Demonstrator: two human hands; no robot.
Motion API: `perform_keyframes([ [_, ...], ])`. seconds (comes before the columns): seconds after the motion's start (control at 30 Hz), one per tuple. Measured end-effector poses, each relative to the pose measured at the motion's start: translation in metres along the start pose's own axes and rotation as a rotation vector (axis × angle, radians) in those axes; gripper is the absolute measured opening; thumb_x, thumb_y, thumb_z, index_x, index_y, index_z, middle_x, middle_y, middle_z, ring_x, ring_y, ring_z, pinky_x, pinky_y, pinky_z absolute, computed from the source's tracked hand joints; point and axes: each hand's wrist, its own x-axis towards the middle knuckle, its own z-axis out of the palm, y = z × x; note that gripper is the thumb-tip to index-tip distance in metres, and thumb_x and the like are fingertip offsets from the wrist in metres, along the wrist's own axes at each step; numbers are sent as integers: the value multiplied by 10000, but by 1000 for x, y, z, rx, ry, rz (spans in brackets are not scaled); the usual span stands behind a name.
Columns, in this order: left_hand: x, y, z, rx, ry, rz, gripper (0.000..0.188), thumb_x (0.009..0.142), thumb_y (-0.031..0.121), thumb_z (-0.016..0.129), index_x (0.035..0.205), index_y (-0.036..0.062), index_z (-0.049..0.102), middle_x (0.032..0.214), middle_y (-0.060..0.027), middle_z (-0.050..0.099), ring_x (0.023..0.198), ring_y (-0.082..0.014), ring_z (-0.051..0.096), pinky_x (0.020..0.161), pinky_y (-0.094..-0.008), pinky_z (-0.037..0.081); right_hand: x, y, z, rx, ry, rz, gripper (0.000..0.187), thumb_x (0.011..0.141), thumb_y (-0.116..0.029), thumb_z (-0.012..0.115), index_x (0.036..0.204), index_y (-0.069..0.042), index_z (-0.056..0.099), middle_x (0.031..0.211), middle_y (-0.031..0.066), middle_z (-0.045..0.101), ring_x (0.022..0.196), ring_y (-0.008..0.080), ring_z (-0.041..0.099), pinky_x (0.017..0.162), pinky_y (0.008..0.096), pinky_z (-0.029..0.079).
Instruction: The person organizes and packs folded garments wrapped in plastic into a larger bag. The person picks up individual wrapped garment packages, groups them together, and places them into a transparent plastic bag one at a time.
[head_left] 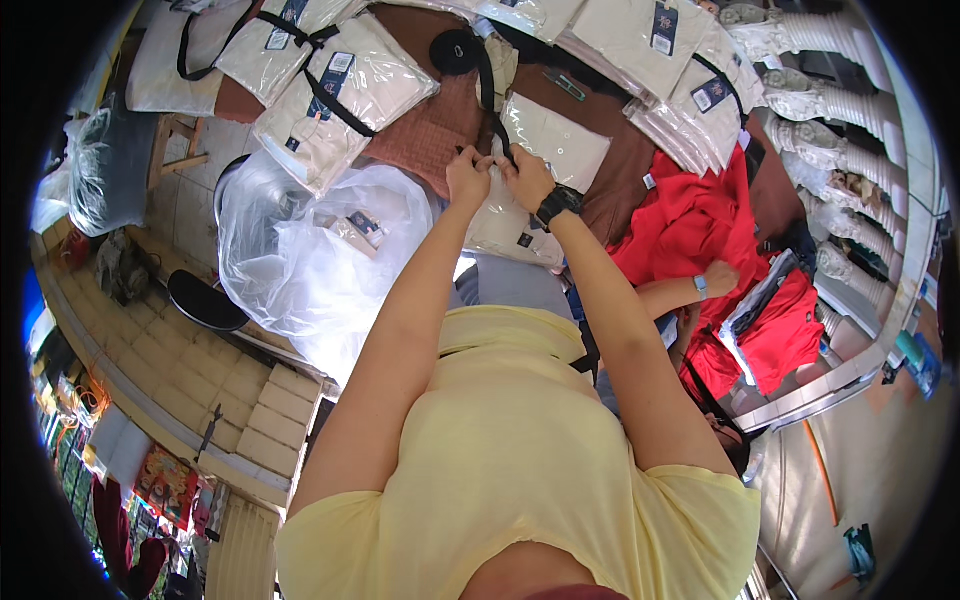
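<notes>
My left hand and my right hand meet over a stack of folded cream garments in clear plastic. Both hands are closed, with fingertips pinched close together. A black strap runs down from the far side of the stack into my right fingers. A short dark end shows at my left fingers; whether a knot is between them is hidden. A flat roll of black strap lies just beyond, on brown cloth.
Strap-tied bundles of bagged garments lie far left, with more bagged garments far right. Clear plastic bags fill the left side. Another person's hand rests on red garments at right, near stacked white cups.
</notes>
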Motion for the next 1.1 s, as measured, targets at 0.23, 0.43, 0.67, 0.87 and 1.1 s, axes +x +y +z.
perform_keyframes([
  [0.23, 12, 6, -4, 44, -99, 21, 248, 786, 202, 723, 729, 9, 577, 735, -193, 637, 711, -322, 632, 668, -411, 474, -5, -2, -10, -233, 46, 100, 307, 945, -323, 478, 984, -20, 512, 844, 286, 632, 852, 456, 609, 750, 514, 474],
  [0.43, 0, 0, -8, -529, -311, -135, 211, 933, 182, 590, 805, 27, 525, 880, -77, 666, 797, -140, 590, 740, -272, 468, -1, 5, -10, -274, 9, 151, 318, 949, -319, 469, 987, -6, 509, 885, 294, 634, 861, 457, 612, 763, 508, 482],
  [0.67, -9, 6, -1, -959, -261, -361, 211, 961, 198, 557, 837, 36, 504, 783, -38, 601, 733, -84, 526, 713, -196, 435, 0, 11, -3, -201, -48, 146, 327, 929, -300, 506, 971, 22, 548, 904, 271, 649, 872, 426, 634, 765, 484, 493],
  [0.87, -8, 6, 0, -521, -322, -166, 174, 926, 175, 611, 911, 15, 545, 834, -53, 628, 747, -91, 568, 657, -232, 460, 29, 49, -2, 303, -33, 204, 388, 862, -332, 616, 799, 50, 632, 723, 199, 659, 702, 274, 666, 659, 372, 493],
  [1.1, -22, 21, -9, -598, -246, -80, 168, 819, 40, 685, 937, -35, 593, 850, -69, 649, 793, -104, 600, 695, -245, 495, 33, -1, -11, 208, -16, 113, 367, 797, -317, 706, 718, 36, 640, 639, 172, 623, 596, 239, 617, 578, 365, 475],
])
